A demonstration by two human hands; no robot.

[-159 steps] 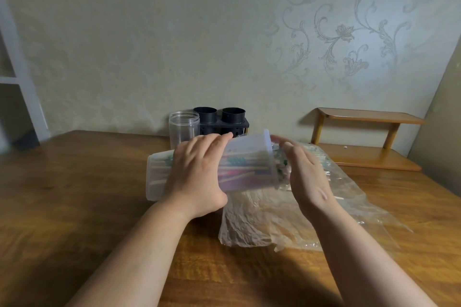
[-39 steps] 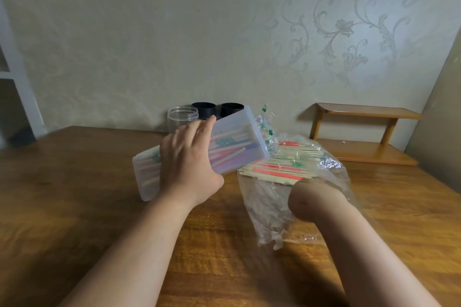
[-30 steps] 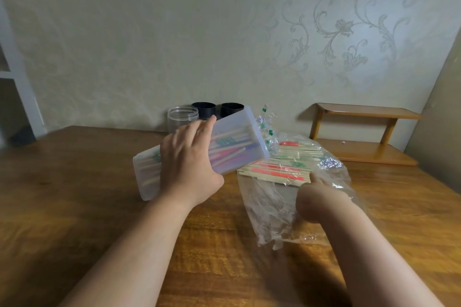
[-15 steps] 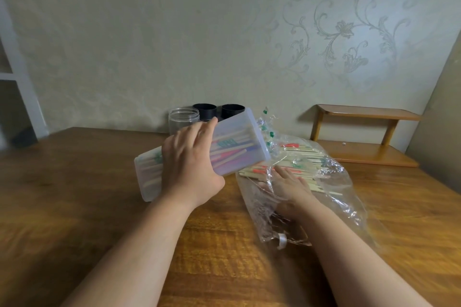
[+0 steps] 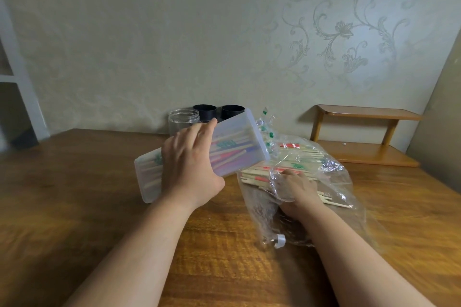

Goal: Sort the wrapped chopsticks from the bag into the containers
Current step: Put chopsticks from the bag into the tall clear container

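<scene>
My left hand grips a translucent rectangular container, held tilted above the table with its open end up and to the right. Several wrapped chopsticks with pink, green and purple wrappers lie inside it. A clear plastic bag lies on the table to the right, holding a pile of wrapped chopsticks. My right hand is inside the bag, its fingers stretched over the chopsticks, partly veiled by the plastic. A few green-tipped wrappers stick out of the container's open end.
A clear round jar and two black cylindrical holders stand at the table's back edge against the wall. A low wooden shelf sits at the back right. The wooden table stretches to the left.
My right hand went from outside the bag, near its front edge, into the bag and onto the chopsticks. My left hand raised the container's open end and has since held it still.
</scene>
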